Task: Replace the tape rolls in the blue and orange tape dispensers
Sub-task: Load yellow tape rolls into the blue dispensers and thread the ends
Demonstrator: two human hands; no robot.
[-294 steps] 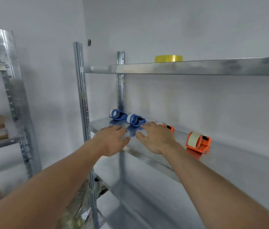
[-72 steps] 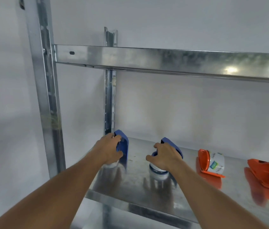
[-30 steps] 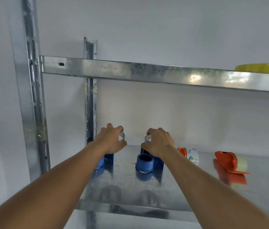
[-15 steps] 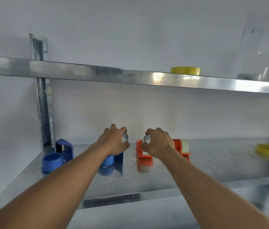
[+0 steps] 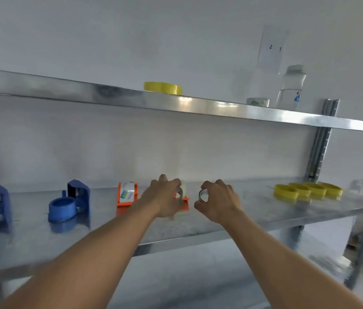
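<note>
Galvanised steel shelf (image 5: 254,210) carries everything. Left hand (image 5: 165,200) pinches a spent tape core (image 5: 178,192); right hand (image 5: 218,202) pinches a second core (image 5: 203,195), both held above mid-shelf. Two blue dispensers (image 5: 73,202) at left with bare hubs. One orange dispenser (image 5: 127,195) has a roll; another orange one (image 5: 185,198) sits mostly behind the left hand. Yellow tape rolls (image 5: 307,191) in a row far right.
</note>
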